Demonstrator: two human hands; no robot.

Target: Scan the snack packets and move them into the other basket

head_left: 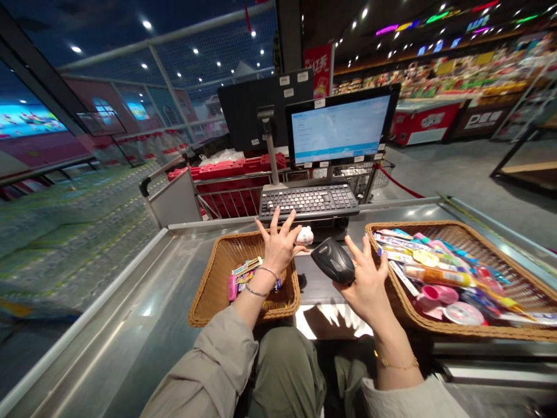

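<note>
The left hand (278,247) is held up near the middle of the frame. It is wide open, and nothing is gripped by it. It is held above a small woven brown basket (204,305), in which a pink packet (232,288) and some bright paper packs (248,270) are laid. A small white and pink lump-shaped item (305,235) is seen just beside the left fingertips, on the far side of the basket.

The right hand (368,287) is held up just right of the middle, with its fingers spread. A black plastic hand scanner (333,260) is pressed against the thumb side of this hand, above the table. How firmly it is held cannot be told.

At the right of the frame, a big woven brown basket (478,334) is filled with small goods, such as an orange tube (435,277) and a pink cup (437,294). Both baskets are carried by a shiny steel table (108,331). A black keyboard (308,201) and a lit screen (339,129) are set past the hands at the top middle. Red plastic crates (230,174) are seen behind them, and bright shop shelves (456,69) are seen at the upper right.
</note>
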